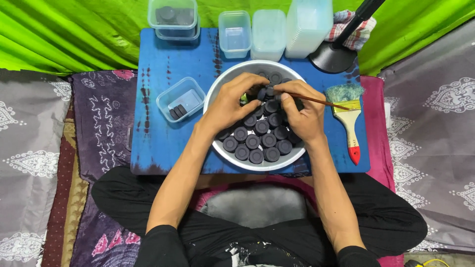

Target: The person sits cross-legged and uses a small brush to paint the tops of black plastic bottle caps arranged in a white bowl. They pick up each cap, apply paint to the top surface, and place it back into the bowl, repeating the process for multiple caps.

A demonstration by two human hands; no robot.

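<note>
While sitting cross-legged at a low blue desk [163, 143], a person works over a white bowl [217, 89] filled with black discs [262, 141] laid in rows. Both hands meet above the bowl's far half: the left hand [230, 104] curls its fingers around one disc [262, 93], and the right hand [299, 111] is closed on a thin stick [319, 102] (its tip points at that disc). A red-handled brush [349, 123] lies just right of the bowl. A small tub [180, 99] holding a few discs sits to the left, with more clear tubs [235, 32] along the far edge, near a black lamp base [334, 57].
</note>
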